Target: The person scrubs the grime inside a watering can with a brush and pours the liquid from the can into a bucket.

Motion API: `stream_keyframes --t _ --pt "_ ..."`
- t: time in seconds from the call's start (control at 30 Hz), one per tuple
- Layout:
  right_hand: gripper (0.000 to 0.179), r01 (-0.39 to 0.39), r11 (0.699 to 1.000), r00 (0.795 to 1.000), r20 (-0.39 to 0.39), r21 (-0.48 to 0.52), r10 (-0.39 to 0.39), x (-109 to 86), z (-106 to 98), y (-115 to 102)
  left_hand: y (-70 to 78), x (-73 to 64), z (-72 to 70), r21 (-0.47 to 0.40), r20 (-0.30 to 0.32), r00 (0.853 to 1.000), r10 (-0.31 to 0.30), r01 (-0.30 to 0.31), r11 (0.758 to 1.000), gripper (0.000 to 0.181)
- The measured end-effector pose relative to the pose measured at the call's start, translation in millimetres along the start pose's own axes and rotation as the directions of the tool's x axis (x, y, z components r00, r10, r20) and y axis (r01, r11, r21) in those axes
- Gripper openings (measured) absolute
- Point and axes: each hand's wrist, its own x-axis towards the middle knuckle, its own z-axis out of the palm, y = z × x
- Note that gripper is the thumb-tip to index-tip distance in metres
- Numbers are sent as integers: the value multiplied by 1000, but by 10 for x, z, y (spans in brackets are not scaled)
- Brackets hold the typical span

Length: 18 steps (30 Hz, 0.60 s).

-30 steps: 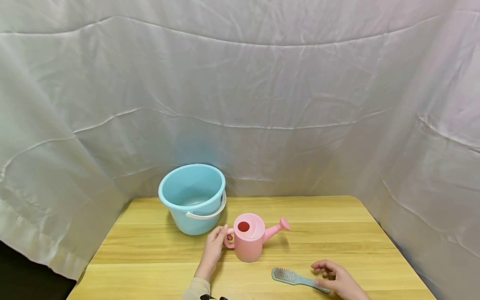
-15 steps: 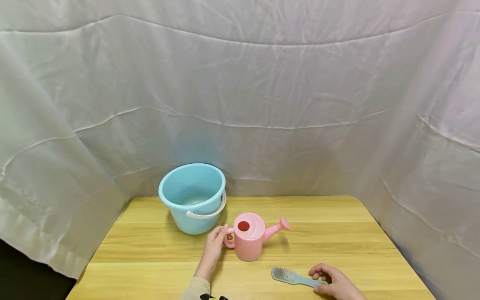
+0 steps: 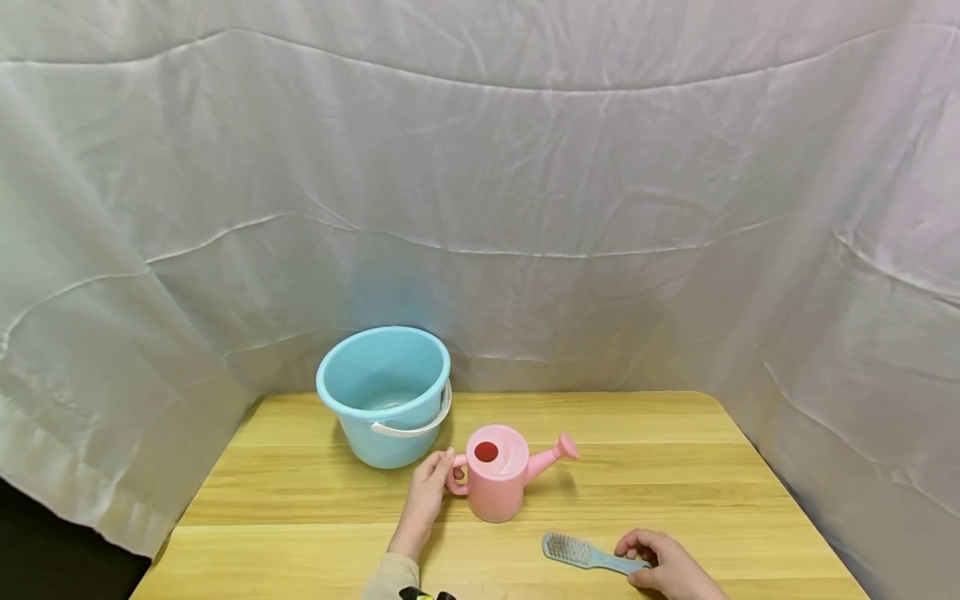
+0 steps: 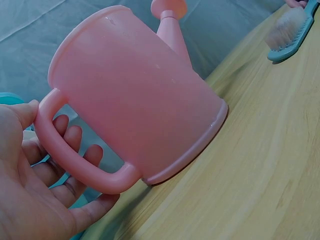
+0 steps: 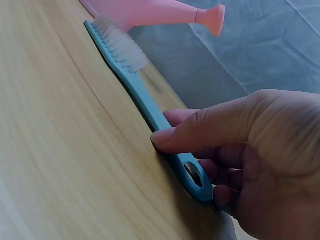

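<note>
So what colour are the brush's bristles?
Whitish; the bristles show best in the right wrist view.

- A pink watering can [image 3: 497, 493] stands upright on the wood-grain bench [image 3: 300, 508], its looped handle to the left, its spout angled up to the right, a round opening in its top.
- A light-blue brush [image 3: 596, 559] lies near it, pale bristles up, holed handle end pointing right.

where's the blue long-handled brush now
In the head view, the blue brush lies low, right of centre, below and right of the pink plastic watering can, its handle in the right hand's grip.
</note>
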Motion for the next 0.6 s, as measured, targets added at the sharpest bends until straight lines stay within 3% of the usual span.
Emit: stream_keyframes --t 0.33,0.6 --pt "25 -39 999 999 9 33 39 -1 2 -2 238 -94 30 -10 10 1000 -15 15 1000 41" --pt "22 -65 997 998 21 46 64 0 -2 -13 14 9 -4 -13 9 1000 -16 16 1000 44"
